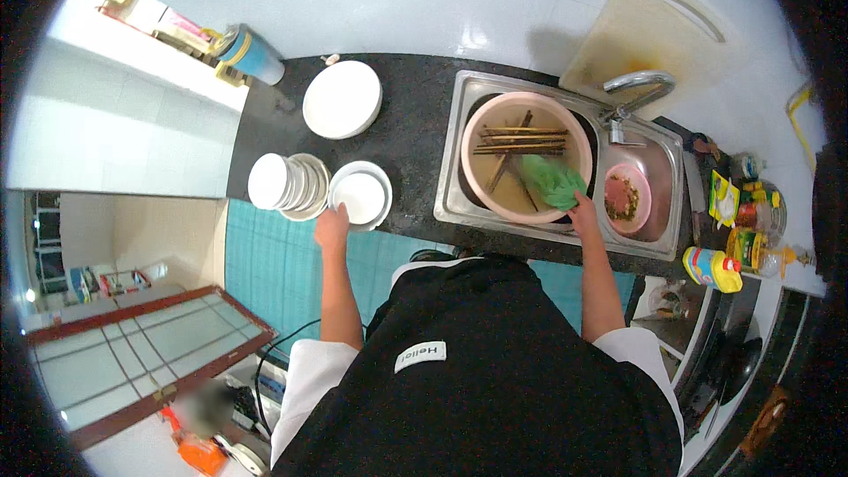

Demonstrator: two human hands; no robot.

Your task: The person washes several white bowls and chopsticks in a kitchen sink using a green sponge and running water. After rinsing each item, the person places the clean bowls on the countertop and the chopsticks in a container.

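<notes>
My left hand (332,226) grips the near left rim of a white bowl (363,199), which sits nested in a slightly larger bowl (387,180) on the counter. Just left of it stand several stacked white bowls (301,179). My right hand (584,214) holds a green dishcloth (551,184) at the near right rim of a pink plastic basin (469,175). Murky water fills this basin, which sits in the left sink bowl. Several chopsticks (520,146) lie in it, most side by side, others crossing below. Part of the cloth seems to dip into the water.
A large white bowl (342,99) stands at the back of the dark countertop (417,112). The chrome faucet (639,89) rises behind the steel sink (447,195). A small pink basin (646,202) with food scraps is in the right sink bowl. Bottles (712,269) crowd the right end.
</notes>
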